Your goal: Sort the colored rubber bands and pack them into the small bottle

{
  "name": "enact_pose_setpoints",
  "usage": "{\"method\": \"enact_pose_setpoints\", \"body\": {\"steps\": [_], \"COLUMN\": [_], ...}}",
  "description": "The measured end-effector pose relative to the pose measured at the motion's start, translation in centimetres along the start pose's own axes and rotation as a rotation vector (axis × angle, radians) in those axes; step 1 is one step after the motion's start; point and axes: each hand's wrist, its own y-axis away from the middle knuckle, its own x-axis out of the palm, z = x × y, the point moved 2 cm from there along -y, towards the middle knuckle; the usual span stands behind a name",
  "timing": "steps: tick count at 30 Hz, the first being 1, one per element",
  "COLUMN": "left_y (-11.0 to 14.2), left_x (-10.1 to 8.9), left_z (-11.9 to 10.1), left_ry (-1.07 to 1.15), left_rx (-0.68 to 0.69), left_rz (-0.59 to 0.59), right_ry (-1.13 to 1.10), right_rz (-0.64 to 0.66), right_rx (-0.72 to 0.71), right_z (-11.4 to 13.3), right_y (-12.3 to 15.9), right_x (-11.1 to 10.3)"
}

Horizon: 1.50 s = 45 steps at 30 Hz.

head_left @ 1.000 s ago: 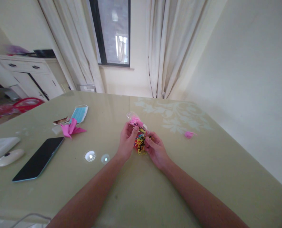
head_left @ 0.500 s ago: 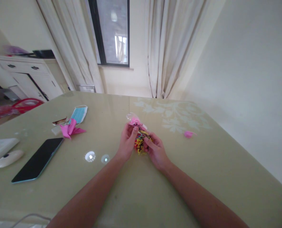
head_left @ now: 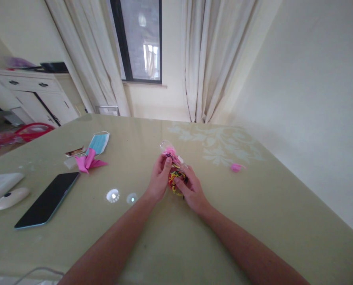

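Over the table's middle, both hands are on a small tangled bundle of coloured yarn (head_left: 176, 183), mostly yellow, black and red. My left hand (head_left: 159, 177) pinches it from the left, its thumb on top. A pink fluffy part (head_left: 169, 152) and a clear, shiny loop or piece of film (head_left: 165, 145) stick out beyond those fingers. From the right, my right hand (head_left: 193, 190) grips the bundle, with its thumb across the yellow and black strands. A small white piece (head_left: 180, 159) shows between the hands. The undersides of the fingers are hidden.
On the glossy table (head_left: 218, 245), a small pink yarn ball (head_left: 236, 168) lies to the right. To the left are a folded pink paper bird (head_left: 89, 161), a blue face mask (head_left: 98, 143), a black-screened phone (head_left: 48, 200) and a white oval case (head_left: 11, 198).
My right hand has shifted slightly left and its thumb now lies further over the yellow strands. The left hand has barely moved, still holding the bundle.
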Motion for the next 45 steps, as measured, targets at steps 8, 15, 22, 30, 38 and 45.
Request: {"method": "enact_pose_setpoints", "body": {"steps": [8,15,22,30,38,45], "left_y": [-0.5,-0.1,-0.8,-0.7,-0.2,-0.4], "left_x": [-0.2,-0.1,-0.8,-0.6,-0.2,-0.4], "left_z": [-0.8,-0.2,-0.2,0.1,0.4,-0.1], "left_ry": [0.021,-0.066,0.005,0.05,-0.005,0.106], "left_rx": [0.029,-0.006,0.017,-0.014,-0.027,-0.069], "left_rz": [-0.083,-0.017,-0.117,-0.109,-0.06,-0.094], "right_ry": [0.26,0.545,0.605,0.763,0.849,0.821], "right_rz": [0.01,0.142,0.167,0.201,0.209,0.2], "right_rx": [-0.06,-0.023,-0.072,-0.113,-0.064,-0.118], "right_z": [0.0,0.1,0.1,0.2,0.5,0.6], "right_y": [0.1,-0.1,-0.2,-0.1,-0.2,-0.2], "right_x": [-0.3,0.0,-0.2,0.1,0.3,0.1]}}
